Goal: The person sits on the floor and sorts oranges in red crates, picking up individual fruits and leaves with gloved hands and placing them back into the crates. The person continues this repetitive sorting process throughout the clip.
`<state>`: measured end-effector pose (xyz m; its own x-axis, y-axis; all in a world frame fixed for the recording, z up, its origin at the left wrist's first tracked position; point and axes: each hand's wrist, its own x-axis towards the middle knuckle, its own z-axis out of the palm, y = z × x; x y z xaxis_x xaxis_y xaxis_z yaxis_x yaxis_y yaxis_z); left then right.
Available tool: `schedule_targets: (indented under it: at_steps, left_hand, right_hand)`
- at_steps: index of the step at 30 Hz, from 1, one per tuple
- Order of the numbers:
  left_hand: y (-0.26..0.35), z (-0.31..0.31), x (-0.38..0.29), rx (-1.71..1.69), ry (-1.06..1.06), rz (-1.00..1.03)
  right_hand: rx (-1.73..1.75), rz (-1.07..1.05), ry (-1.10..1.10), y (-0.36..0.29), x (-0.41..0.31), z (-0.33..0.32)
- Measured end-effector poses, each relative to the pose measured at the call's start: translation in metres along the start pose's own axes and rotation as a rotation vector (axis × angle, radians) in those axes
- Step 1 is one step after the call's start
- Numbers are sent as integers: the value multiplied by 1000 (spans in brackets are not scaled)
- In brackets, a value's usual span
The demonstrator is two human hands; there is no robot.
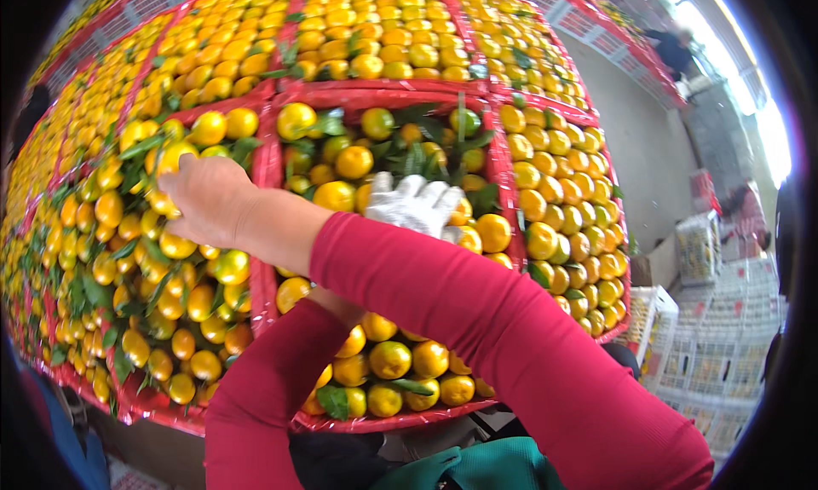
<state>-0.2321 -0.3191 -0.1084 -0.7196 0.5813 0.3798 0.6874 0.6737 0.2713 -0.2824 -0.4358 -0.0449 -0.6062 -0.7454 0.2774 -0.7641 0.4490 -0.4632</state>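
My arms cross, the right forearm over the left. My right hand (211, 199), bare, is at the left crate, its fingers around a yellow mandarin (172, 156) in the pile; the palm side is hidden. In a white knitted glove, my left hand (412, 205) lies palm down with fingers apart over the mandarins of the middle crate. Beside it are an orange mandarin (335, 196) and green leaves (418, 161). The back of this crate has a lower, leafy patch with greenish mandarins (377, 124). Neat rows of mandarins (391, 360) fill its front.
Red plastic film (263, 285) covers the crate rims. More filled crates adjoin behind and at the right (569, 202). White plastic crates (712, 356) are stacked on the floor at right. People (671, 49) are in the background, and blue clothing shows at lower left.
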Motion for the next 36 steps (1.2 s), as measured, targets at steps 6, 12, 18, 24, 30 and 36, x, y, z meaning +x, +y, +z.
schedule_targets:
  at_steps: [6, 12, 18, 24, 30, 36]
  left_hand:
    - [5, -20, 1, 11, -50, -35]
    - [4, -22, 3, -15, -51, -16]
    - [9, -27, 8, -10, -93, 12]
    - [15, -25, 6, 64, -110, 40]
    - [22, -20, 17, 23, -113, 24]
    - [15, -27, 23, 8, -189, -17]
  right_hand:
    - [645, 511, 113, 71, -111, -190]
    - [-383, 528, -252, 159, -278, -172]
    - [-512, 281, -475, 177, -292, -139]
    - [-476, 456, -452, 168, -283, -135]
    - [-569, 473, -455, 161, -284, -150]
    - [-145, 506, -180, 145, -285, -133]
